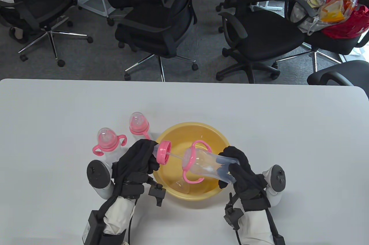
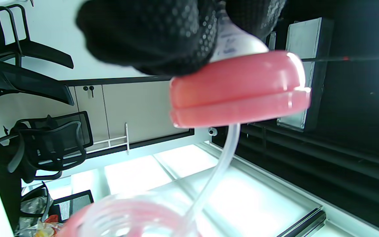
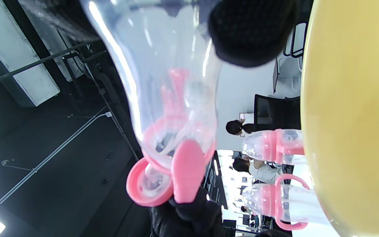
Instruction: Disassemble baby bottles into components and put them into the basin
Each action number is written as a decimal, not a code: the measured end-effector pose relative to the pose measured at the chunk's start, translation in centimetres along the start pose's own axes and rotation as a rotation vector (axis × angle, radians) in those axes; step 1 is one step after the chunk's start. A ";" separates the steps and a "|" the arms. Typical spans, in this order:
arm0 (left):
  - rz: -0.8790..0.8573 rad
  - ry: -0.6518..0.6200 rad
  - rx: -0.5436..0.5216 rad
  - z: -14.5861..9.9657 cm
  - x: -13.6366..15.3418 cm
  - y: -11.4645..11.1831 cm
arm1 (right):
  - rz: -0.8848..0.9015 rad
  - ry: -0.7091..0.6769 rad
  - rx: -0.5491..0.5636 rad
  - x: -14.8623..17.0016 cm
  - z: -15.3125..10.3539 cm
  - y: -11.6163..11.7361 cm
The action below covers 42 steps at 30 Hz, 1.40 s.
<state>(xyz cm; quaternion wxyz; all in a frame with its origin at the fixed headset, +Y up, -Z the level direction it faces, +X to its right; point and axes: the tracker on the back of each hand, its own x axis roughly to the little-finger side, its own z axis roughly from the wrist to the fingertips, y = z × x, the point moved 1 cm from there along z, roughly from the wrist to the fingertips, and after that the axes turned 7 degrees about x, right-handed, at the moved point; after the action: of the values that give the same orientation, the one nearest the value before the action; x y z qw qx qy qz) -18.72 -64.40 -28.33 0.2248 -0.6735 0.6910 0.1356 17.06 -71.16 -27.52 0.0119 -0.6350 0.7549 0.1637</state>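
At frame centre, over the round yellow plastic basin (image 1: 220, 138), the left hand (image 1: 138, 160) grips the pink screw collar with straw (image 1: 163, 152), while the right hand (image 1: 240, 167) clasps the clear plastic bottle body (image 1: 212, 165).

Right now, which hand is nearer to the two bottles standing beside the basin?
Left. The left hand is just right of the standing bottles; the right hand is beyond the basin, holding the bottle body.

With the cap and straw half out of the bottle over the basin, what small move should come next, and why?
Probably draw the left hand further left until the straw clears the bottle, which the right hand holds. The pink cap is already off, but the straw's end still sits inside the neck, above the yellow basin.
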 end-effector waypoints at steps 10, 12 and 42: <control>-0.049 -0.022 -0.025 -0.1 -1.0 0.7 | -0.029 0.054 -0.006 0.2 -0.1 -0.6; -0.058 -0.021 -0.032 -0.1 -1.0 0.9 | -0.045 0.079 -0.003 0.3 -0.1 -0.8; 0.280 0.240 0.256 0.3 3.6 -3.1 | 0.333 -0.009 -0.016 0.9 -0.6 -3.8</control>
<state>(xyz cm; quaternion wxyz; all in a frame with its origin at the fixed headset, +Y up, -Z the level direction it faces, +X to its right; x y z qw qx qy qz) -15.54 -67.55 -30.03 0.2038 -0.5483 0.8110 -0.0042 20.68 -72.77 -28.02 -0.0173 -0.5003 0.8484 0.1720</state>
